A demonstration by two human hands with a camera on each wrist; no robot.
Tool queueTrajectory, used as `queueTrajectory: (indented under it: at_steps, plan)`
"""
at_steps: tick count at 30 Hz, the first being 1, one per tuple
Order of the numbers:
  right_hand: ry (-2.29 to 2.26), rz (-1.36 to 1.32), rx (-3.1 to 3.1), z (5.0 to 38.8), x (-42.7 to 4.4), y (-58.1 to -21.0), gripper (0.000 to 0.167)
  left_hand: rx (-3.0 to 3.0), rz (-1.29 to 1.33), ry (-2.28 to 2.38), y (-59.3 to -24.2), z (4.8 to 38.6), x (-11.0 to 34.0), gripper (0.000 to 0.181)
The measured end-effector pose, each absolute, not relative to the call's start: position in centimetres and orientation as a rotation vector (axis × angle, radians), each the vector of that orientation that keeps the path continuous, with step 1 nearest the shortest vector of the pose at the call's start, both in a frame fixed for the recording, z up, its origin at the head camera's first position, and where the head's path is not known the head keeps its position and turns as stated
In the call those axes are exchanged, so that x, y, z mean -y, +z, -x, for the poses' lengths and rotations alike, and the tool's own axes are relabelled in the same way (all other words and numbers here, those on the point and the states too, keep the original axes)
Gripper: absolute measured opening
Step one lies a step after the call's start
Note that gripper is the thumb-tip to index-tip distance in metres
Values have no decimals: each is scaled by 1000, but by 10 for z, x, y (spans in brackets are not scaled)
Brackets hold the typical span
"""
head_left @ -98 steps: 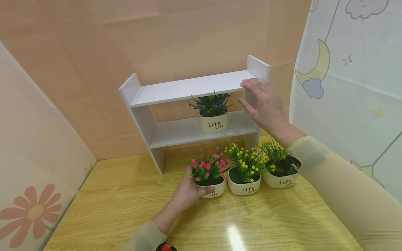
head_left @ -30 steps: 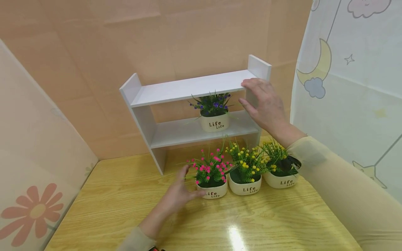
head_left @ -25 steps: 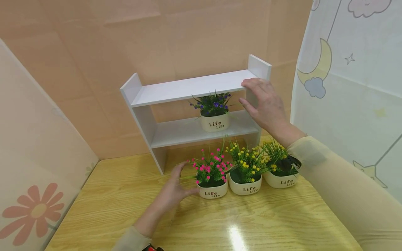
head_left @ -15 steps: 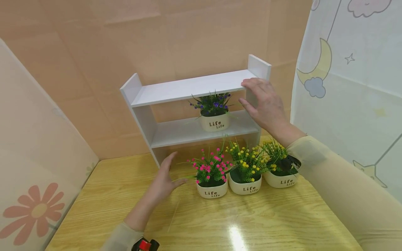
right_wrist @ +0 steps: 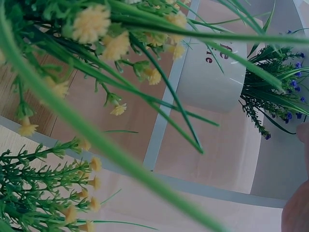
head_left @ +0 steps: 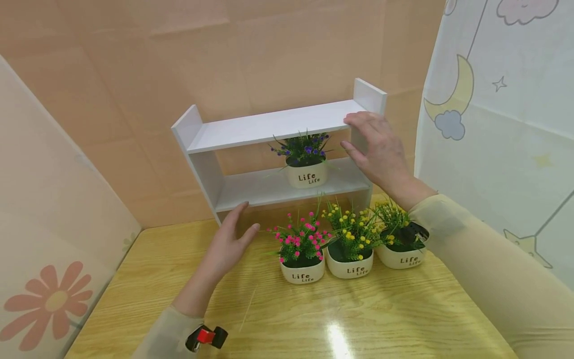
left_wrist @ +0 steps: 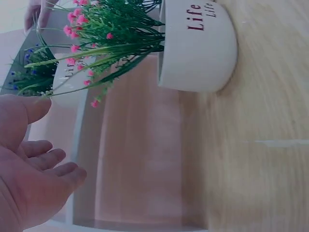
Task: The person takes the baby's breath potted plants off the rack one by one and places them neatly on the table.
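My left hand is raised with fingers loosely extended and holds nothing. It is left of a cream pot of pink flowers, before the left part of the white shelf; whether its fingertips touch the shelf I cannot tell. In the left wrist view the palm shows, apart from the pot. My right hand rests its fingers on the right end of the top board, with the thumb spread below its front edge. On the middle board stands a pot of purple flowers.
Right of the pink flowers stand two pots of yellow flowers, the far one partly behind my right wrist. All rest on a wooden table. Patterned cloth walls stand left and right.
My left hand has let go of the pink-flower pot and moved left, then up toward the shelf. The pot stays on the table. My right hand has not moved.
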State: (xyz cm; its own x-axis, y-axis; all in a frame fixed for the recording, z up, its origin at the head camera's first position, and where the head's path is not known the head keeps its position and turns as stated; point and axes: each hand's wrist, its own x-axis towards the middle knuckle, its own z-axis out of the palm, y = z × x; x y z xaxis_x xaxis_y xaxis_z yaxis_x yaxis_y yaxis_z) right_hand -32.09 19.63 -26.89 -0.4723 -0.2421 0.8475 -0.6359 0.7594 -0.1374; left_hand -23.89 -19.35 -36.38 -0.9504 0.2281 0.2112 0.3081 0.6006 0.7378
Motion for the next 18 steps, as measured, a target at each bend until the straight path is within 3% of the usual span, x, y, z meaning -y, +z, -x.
queueTrajectory:
  at_steps: [18]
  plan:
    - [525,-657,2044,323,-197,-270,54,2612,476,-1400,-327,270,148,97]
